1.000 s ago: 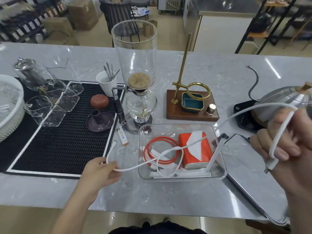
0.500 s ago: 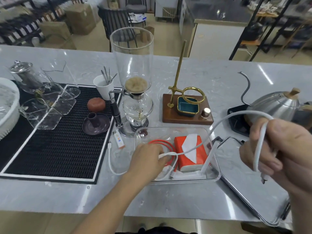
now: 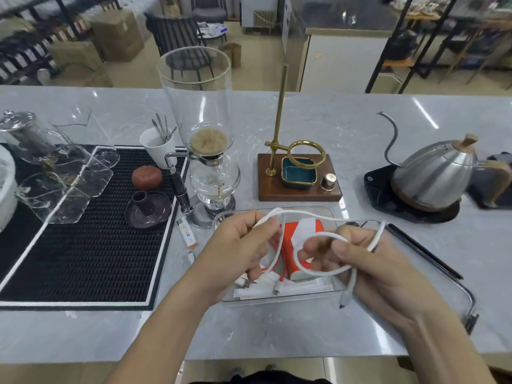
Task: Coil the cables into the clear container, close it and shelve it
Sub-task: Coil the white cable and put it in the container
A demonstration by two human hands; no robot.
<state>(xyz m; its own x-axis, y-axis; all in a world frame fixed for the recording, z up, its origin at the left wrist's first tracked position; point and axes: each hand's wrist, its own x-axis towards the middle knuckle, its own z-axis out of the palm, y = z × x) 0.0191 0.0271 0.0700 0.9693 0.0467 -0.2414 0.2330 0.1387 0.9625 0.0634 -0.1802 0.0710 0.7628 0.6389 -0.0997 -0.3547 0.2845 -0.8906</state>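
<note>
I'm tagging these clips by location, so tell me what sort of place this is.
Likely a café or coffee bar counter: a siphon brewer, a gooseneck kettle on its base and a black bar mat sit on the marble counter, with chairs and stock shelves behind.

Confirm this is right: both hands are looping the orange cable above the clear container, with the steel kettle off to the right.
Not quite. The cable being looped is white, not orange. The head view shows the left hand and right hand holding the white cable above the clear container; the orange cable already lies inside it. The steel kettle is indeed off to the right.
</note>
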